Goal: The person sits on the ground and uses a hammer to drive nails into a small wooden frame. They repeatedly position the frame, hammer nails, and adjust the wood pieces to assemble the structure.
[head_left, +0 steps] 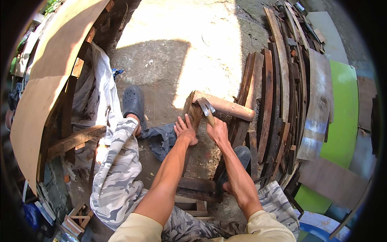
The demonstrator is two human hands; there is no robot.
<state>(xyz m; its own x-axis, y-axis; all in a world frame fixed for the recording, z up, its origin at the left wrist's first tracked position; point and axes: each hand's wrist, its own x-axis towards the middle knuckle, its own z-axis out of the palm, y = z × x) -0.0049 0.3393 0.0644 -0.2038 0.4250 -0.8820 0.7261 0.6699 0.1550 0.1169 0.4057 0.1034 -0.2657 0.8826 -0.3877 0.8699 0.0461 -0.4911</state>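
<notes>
My right hand point(218, 131) is wrapped round the wooden handle of a claw hammer point(206, 106). The hammer's metal head lies against the corner where a short reddish wooden block point(231, 109) meets a darker wooden beam point(195, 117). Whether the claw grips a nail there, I cannot tell. Fingers spread, my left hand point(186, 130) presses flat on the beam, just left of the hammer. A crumpled dark grey plastic sheet point(160, 140) lies beside that hand, near my left clog point(133, 101). The beam's lower part is partly hidden by my left arm.
Stacked old planks point(278, 88) run along the right, with a green panel point(340, 117) beyond them. On the left, large plywood sheets point(40, 109) lean over timber and white cloth point(105, 76). More dark wood pieces point(197, 186) lie between my legs. Sunlit concrete point(205, 48) stretches ahead.
</notes>
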